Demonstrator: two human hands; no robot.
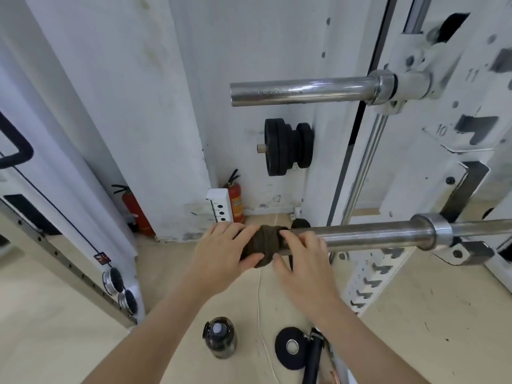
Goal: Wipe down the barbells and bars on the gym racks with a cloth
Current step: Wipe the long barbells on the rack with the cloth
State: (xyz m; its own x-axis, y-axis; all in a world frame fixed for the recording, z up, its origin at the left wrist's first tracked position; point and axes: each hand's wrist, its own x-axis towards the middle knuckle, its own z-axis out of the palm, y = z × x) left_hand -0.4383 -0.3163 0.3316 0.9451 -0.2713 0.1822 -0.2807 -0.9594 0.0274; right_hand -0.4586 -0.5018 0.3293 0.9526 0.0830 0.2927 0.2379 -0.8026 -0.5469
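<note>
Head view showed the cloth (264, 245) wrapped round the free end of the lower barbell (374, 234). The left hand (221, 245) gripped that wrap, fingers over it and thumb beneath. The right hand (300, 254) curled over the barbell's sleeve just beside the cloth, on the rack side. Above this barbell, neither hand touched the upper bar (299, 91). The risk, as I judged it: a pull past the end would slip the cloth off, dropping it toward the bottle (220, 338) below the barbell. A hard twist might roll the bar on its supports.
</note>
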